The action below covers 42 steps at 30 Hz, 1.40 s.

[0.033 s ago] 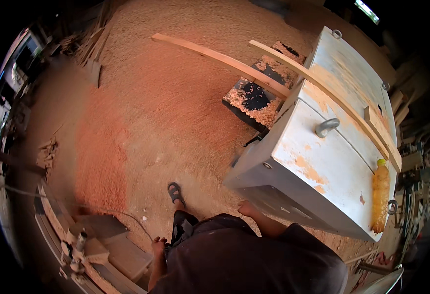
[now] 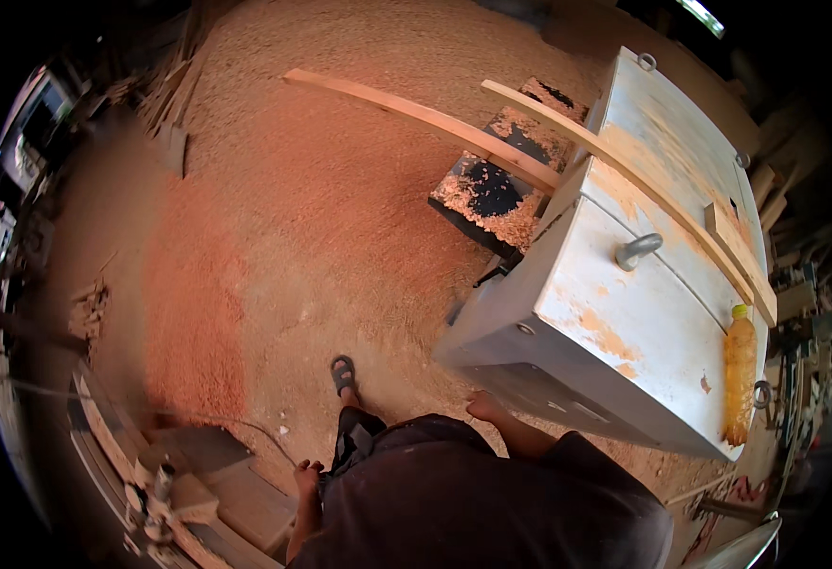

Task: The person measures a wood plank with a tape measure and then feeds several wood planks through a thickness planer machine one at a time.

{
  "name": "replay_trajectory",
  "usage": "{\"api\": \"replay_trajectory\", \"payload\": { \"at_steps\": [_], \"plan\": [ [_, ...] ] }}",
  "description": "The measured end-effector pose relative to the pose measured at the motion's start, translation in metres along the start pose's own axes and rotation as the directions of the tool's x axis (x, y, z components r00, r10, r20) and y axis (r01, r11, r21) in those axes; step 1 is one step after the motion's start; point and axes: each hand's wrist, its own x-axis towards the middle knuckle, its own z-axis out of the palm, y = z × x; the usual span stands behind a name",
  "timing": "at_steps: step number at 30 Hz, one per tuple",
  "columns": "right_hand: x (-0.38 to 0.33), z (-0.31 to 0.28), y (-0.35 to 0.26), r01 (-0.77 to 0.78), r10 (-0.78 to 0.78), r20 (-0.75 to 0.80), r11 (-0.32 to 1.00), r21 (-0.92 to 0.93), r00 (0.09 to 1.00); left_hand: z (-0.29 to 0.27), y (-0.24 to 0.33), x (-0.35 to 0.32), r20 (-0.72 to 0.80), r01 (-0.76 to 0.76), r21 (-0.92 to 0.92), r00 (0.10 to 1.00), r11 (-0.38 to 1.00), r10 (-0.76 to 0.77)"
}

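My left hand [image 2: 309, 476] hangs low at my left side with its fingers curled in; nothing shows in it. A thin cable runs across the picture close to it, and I cannot tell whether they touch. My right hand [image 2: 481, 407] is closed with nothing visible in it, near the lower side of a big white woodworking machine [image 2: 577, 294]. From the machine's far left side a long reddish board [image 2: 406, 112] sticks out over a shavings-covered table [image 2: 492, 185]. A paler wooden strip [image 2: 615, 163] lies across the machine's top, beside a short wood piece [image 2: 727, 237].
A yellow-capped bottle of amber contents [image 2: 739, 379] lies on the machine's top near a metal lifting ring [image 2: 638, 251]. Reddish sawdust [image 2: 198, 322] covers the floor. Another machine with a metal clamp [image 2: 162, 484] stands at lower left. Planks [image 2: 174, 95] lean at far left.
The view has shifted slightly. The reddish board seems to stick out a little farther from the machine. My hands stay in nearly the same place.
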Motion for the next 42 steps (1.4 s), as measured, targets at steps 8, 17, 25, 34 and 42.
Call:
{"api": "replay_trajectory", "payload": {
  "at_steps": [8,17,25,34,42],
  "plan": [
    [0.004,0.022,-0.052,-0.356,0.384,-0.082,0.904,0.236,0.920,0.011,0.208,0.168,0.132,-0.069,0.186,0.990,0.980,0.044],
    [0.005,0.039,-0.152,-0.547,0.607,0.089,0.632,0.548,0.790,0.253,0.497,0.198,0.505,-0.406,0.160,0.817,0.900,0.279],
    [0.047,0.062,-0.157,-0.404,0.867,-0.107,0.332,0.852,0.487,0.419,0.558,0.044,0.838,-0.220,-0.022,0.529,0.975,0.138],
    [0.047,0.088,-0.286,0.021,0.969,0.213,-0.217,0.976,0.121,0.542,0.615,-0.021,0.994,0.147,-0.051,0.108,0.988,0.036],
    [0.115,0.171,-0.517,-0.139,0.879,0.475,-0.474,0.869,-0.027,0.586,0.627,-0.026,0.993,0.311,0.120,-0.027,0.943,-0.117]
  ]
}}
